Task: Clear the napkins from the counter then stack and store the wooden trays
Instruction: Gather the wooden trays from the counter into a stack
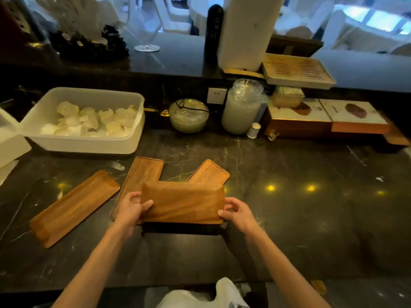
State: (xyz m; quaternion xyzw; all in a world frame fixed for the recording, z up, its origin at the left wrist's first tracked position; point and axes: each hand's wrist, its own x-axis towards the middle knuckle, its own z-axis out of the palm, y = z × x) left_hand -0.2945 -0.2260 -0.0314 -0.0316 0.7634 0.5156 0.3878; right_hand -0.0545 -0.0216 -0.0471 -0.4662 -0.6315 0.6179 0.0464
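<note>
Progress: no loose napkins show among the trays, so I judge the clearing step done. White rolled pieces fill the plastic tub (89, 121) far beyond the left grip; I cannot tell whether they are the napkins. Stacking looks barely begun, and storing not begun.

Grip: the left hand (131, 207) and right hand (238, 213) are each clamped on one short end of the held wooden tray (182, 203), with fingers curled round the edges. The tray sits between the two grips, tilted, with its broad face toward the camera.

Left to do: three trays lie unstacked on the dark marble surface (289, 196):
- The left tray (73, 207) lies outboard of the left grip.
- The middle tray (144, 174) lies just behind the left grip.
- The far tray (209, 174) lies behind the held one, toward the right grip.
</note>
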